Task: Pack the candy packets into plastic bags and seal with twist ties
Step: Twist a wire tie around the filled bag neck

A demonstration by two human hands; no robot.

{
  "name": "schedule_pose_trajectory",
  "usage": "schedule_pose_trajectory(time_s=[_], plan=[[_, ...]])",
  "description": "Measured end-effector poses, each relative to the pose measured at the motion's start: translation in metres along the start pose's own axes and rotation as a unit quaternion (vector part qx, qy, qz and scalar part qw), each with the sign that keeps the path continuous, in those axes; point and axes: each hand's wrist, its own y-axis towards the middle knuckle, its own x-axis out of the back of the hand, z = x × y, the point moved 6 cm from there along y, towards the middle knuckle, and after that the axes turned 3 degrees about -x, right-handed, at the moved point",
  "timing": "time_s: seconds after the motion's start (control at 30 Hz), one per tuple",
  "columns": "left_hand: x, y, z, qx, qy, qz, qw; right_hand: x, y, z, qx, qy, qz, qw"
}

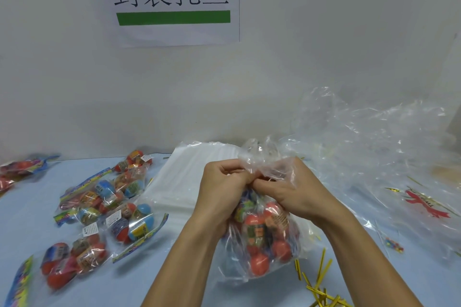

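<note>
Both hands meet at the gathered neck of a clear plastic bag [262, 244] standing on the blue desk [30, 207]: the left hand [222, 189] grips the bunched plastic with curled fingers, and the right hand [291, 189] pinches the same neck from the other side. The bag holds candy packets with red egg shapes. More candy packets [99, 207] lie loose at the left, a stack of flat bags [179, 177] lies behind the hands, gold twist ties [321, 289] lie near the right forearm, and crumpled clear plastic [374, 137] is piled at the right.
</note>
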Motion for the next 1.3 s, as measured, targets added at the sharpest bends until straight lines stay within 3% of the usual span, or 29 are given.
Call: schedule_pose_trajectory(time_s=[0.2,0.43,0.73,1.0,1.3], plan=[[-0.009,-0.003,-0.001,-0.041,0.038,0.007,0.998,0.007,-0.001,-0.006,-0.008,0.042,-0.022,0.999],[-0.004,-0.001,0.008,-0.014,0.104,-0.007,0.994,0.02,0.0,-0.027,-0.091,0.055,-0.07,0.992],[-0.001,0.0,-0.004,-0.097,0.16,0.004,0.982,0.017,0.001,-0.023,-0.091,0.056,-0.068,0.992],[-0.004,-0.002,-0.016,-0.216,0.296,-0.021,0.93,0.015,0.002,-0.025,-0.096,0.073,-0.074,0.99],[-0.006,-0.002,-0.009,-0.217,0.3,-0.042,0.928,0.014,0.002,-0.024,-0.071,0.068,-0.048,0.994]])
